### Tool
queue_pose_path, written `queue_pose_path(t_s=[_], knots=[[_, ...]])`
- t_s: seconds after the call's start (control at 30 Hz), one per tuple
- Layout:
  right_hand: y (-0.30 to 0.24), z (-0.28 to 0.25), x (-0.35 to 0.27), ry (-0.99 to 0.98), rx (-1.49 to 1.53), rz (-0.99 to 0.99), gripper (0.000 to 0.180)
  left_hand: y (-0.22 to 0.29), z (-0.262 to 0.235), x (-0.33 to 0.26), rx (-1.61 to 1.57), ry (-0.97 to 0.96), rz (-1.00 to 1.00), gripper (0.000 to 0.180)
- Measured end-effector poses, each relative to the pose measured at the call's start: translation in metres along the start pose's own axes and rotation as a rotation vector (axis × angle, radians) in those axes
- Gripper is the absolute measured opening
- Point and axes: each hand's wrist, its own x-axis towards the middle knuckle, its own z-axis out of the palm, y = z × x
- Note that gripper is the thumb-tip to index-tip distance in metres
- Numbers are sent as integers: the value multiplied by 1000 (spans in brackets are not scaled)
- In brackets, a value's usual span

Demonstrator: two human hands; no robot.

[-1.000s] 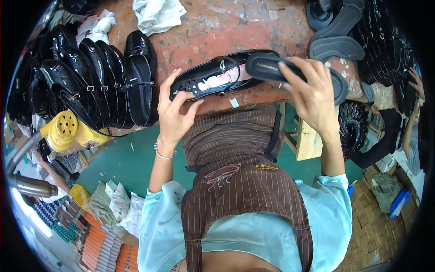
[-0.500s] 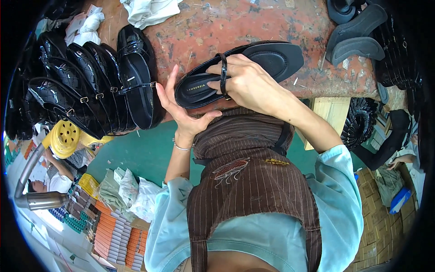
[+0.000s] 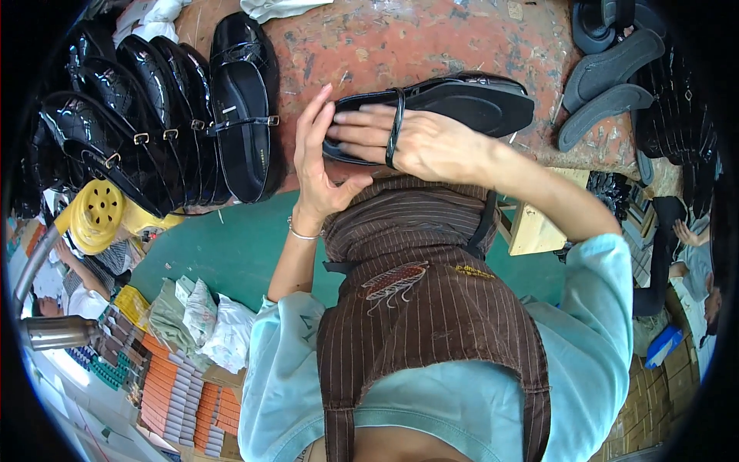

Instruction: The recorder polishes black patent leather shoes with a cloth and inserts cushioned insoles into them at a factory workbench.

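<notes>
A black patent strap shoe (image 3: 496, 100) lies across the near part of the worktable, heel to the left and squared toe to the right. My right hand (image 3: 431, 145) passes under its thin glossy strap (image 3: 398, 127). Its fingers stretch flat over the footbed toward the heel, slightly blurred, hiding most of the inside. Around the heel end stands my left hand (image 3: 317, 158), fingers upright and thumb spread away, the palm side against or very close to the heel; exact contact I cannot tell.
A row of black buckled shoes (image 3: 158, 115) crowds the left, with one black shoe (image 3: 245, 127) nearest my left hand. Dark grey curved pads (image 3: 604, 115) lie at right. A yellow perforated part (image 3: 98, 212) sits below the row. A wooden stool-like piece (image 3: 539, 229) stands beside the table. Other people (image 3: 81, 289) are nearby.
My right hand's fingers have gone from bent inside the shoe to stretched flat toward the heel. The shoe and both hands sit slightly farther right in view.
</notes>
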Motion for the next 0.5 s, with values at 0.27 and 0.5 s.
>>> queue_pose_path(t_s=[0.27, 0.5], knots=[[0, 8, -6, -73, -37, 12, 41, 3, 7, 3, 63, 38, 13, 22], [-22, -21, -22, -98, -148, 317, 39, 9, 9, -1, 73, 128, -59, 20]])
